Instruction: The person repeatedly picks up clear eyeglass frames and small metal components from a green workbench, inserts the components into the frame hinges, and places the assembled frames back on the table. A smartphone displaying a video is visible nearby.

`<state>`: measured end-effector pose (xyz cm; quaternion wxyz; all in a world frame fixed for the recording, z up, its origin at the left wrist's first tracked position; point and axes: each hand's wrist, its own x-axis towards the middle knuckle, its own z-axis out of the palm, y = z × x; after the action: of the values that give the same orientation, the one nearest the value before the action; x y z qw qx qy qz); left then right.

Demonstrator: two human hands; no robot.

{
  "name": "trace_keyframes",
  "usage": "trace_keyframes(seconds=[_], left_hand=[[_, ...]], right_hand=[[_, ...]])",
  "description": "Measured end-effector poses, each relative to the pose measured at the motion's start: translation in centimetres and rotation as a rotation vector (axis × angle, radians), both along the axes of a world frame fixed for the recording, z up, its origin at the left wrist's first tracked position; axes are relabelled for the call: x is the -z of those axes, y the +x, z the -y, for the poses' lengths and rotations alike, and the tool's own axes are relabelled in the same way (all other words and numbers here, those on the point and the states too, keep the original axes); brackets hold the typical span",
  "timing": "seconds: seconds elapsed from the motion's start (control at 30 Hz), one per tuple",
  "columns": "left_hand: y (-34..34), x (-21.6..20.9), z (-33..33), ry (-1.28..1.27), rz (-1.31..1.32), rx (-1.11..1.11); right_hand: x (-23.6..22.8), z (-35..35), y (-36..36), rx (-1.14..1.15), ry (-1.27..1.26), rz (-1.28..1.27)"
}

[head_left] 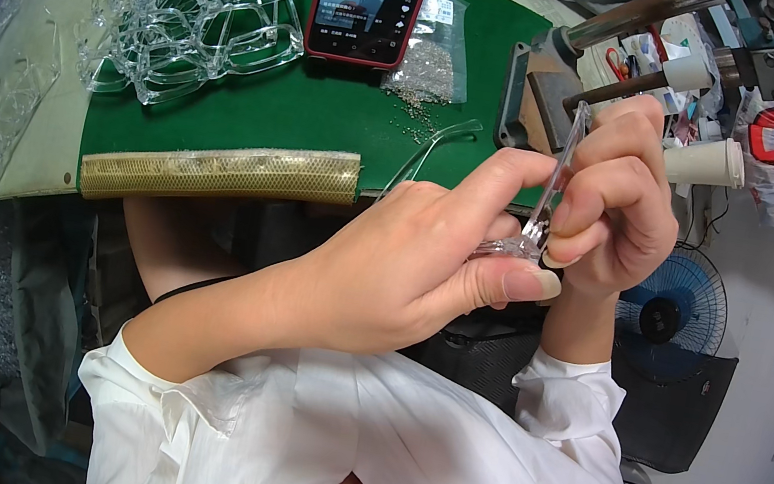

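Observation:
Between my two hands, in front of my chest, is a clear plastic eyeglass frame [561, 173]. My left hand [404, 260] is closed around its front part, with the thumb pressing near the hinge corner. One clear temple sticks out beyond the back of that hand, over the green mat [326, 116]. The other temple stands up steeply, and my right hand [621, 203] pinches it with curled fingers close to the hinge. Fingers hide most of the rims and the hinge itself. A heap of similar clear frames [204, 5] lies at the far left of the mat.
A phone [362, 5] in a red case stands beside a plastic bag [433, 59] of tiny metal parts, some spilled [415, 110]. A gold mesh strip [221, 172] lines the mat's near edge. At right are a metal machine [634, 23], a white cup [708, 163] and a fan [667, 312].

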<state>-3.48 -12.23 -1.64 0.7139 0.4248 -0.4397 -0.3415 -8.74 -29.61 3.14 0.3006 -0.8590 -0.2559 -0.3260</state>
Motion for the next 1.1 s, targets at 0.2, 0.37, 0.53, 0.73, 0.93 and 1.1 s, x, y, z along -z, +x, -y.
trace_keyframes(seconds=[0.2, 0.37, 0.53, 0.73, 0.93, 1.1], left_hand=[[0.4, 0.3, 0.0, 0.01, 0.098, -0.044], [0.8, 0.0, -0.1, 0.063, 0.165, -0.046], [1.0, 0.2, -0.3, 0.083, 0.249, -0.054], [1.4, 0.0, -0.5, 0.118, 0.273, -0.03], [1.2, 0.2, -0.2, 0.094, 0.161, 0.004], [0.9, 0.5, 1.3, -0.019, 0.116, -0.094]], right_hand=[[0.0, 0.1, 0.1, -0.013, 0.005, -0.025], [0.6, -0.1, -0.2, -0.009, 0.14, -0.072], [0.7, -0.3, -0.1, -0.017, 0.199, -0.096], [0.6, -0.1, -0.2, 0.002, 0.138, -0.102], [1.0, -0.9, -0.2, 0.104, 0.298, -0.042], [1.6, -0.4, -0.6, 0.29, 0.254, -0.019]])
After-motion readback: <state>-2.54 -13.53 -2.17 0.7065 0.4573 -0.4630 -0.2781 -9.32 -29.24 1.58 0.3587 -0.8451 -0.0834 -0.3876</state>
